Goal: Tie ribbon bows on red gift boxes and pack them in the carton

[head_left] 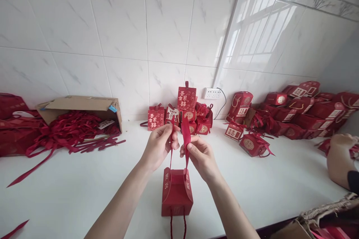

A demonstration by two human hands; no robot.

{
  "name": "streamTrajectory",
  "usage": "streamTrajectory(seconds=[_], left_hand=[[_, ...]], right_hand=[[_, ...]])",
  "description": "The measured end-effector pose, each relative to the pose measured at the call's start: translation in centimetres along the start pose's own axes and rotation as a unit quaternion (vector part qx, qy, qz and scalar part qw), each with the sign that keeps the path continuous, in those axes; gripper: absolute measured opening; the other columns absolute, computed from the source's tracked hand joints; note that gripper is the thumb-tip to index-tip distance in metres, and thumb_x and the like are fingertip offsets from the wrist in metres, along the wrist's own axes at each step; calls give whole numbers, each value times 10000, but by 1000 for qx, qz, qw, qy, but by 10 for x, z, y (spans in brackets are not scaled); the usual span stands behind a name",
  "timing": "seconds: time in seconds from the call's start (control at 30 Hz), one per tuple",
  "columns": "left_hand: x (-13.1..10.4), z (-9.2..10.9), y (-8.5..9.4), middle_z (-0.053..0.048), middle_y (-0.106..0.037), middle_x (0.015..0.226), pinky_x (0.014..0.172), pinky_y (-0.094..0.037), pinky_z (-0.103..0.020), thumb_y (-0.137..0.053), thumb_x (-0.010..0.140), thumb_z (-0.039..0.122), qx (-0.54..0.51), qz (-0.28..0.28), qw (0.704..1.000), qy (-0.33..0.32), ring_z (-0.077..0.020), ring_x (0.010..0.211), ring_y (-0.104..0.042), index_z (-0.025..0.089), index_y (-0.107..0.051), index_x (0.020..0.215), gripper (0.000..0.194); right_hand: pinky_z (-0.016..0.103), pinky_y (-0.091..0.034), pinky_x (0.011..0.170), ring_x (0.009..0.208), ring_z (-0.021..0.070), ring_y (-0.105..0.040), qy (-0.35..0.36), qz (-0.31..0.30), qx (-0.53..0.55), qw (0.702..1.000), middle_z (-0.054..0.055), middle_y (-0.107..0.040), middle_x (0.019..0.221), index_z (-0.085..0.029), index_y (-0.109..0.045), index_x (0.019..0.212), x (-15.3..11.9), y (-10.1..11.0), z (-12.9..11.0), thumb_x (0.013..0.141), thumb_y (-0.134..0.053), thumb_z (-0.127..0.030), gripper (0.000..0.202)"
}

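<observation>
A small red gift box [177,198] with pale lettering stands on the white table in front of me, its top partly open. Red cord handles [171,227] hang from its near side. A red ribbon [186,138] rises from the top of the box in two strands. My left hand [160,145] pinches the left strand above the box. The right strand, which looks wider, is pinched between thumb and fingers of my right hand [200,155]. Both hands are close together, and neither touches the box body.
Finished-looking red boxes [187,99] stand by the tiled wall, near a power strip [212,93]. A cardboard box [84,102] spills red ribbons [73,130] on the left. More boxes [305,108] are piled at right, where another person's arm [340,160] reaches in. An open carton [322,216] sits lower right.
</observation>
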State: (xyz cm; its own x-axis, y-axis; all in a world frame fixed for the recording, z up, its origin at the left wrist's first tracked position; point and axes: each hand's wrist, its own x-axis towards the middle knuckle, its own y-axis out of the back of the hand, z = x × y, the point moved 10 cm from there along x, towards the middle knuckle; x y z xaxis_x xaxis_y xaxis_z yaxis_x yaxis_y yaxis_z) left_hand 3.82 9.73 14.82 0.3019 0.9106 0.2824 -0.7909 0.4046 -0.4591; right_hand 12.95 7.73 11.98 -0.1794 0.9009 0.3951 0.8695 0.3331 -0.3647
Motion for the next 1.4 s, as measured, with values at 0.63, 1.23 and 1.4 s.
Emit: streamTrajectory(seconds=[0.63,1.23,1.4], left_hand=[[-23,23,-24,18,-546,586,505,-430,-204,-513,864,389,291,-35,954,-58,-90,540,-511,164,-600,863,242],[-20,34,-17,72,-532,506,452,-465,-201,-508,874,403,309,24,947,-81,-92,424,-560,200,-490,799,217],[-13,25,-12,34,-582,612,512,-513,-236,-513,871,397,219,10,974,-54,-110,515,-600,183,-505,791,229]], right_hand=[[247,-451,554,516,108,-531,51,63,-109,991,-17,-587,560,-180,-583,634,4,-4,-28,744,-688,-386,256],[267,-468,658,667,123,-557,100,92,-151,979,-10,-597,698,-191,-606,735,6,4,-45,768,-673,-369,193],[300,-479,688,746,145,-553,272,93,-347,893,10,-557,768,-223,-640,767,-16,-13,-82,804,-644,-240,41]])
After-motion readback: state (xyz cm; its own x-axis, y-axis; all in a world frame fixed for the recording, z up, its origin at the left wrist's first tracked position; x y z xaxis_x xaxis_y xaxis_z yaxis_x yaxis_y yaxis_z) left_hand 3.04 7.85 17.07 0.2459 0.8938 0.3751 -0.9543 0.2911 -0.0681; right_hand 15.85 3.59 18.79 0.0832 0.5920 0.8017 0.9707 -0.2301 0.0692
